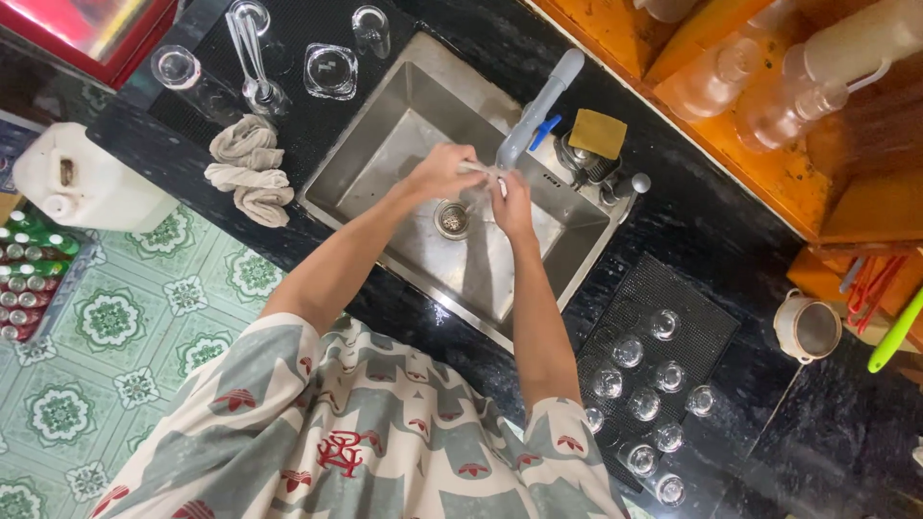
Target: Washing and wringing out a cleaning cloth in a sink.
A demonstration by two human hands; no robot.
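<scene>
- Head view: both hands meet over the steel sink point(385, 154), right under the spout of the grey tap point(538, 108).
- The left hand point(444, 171) has its grip closed around a small, pale thing point(478, 169) (too blurred to tell what it is), held just above the round drain point(452, 219).
- The right hand point(511, 205) touches the same thing from the other side; how far its grip is closed I cannot tell, since its fingers are turned away from the camera.
- On the dark counter point(731, 231) left of the sink lies a crumpled grey cloth point(248, 168), with a few clear glasses point(332, 69) on a black mat behind it.
- Right of the sink, a second black mat point(673, 288) carries a cluster of upturned small glasses point(642, 404).
- A yellow sponge point(596, 133) sits just behind the tap.
- A white jerrycan point(82, 183) stands on the tiled floor, well apart from the hands.
</scene>
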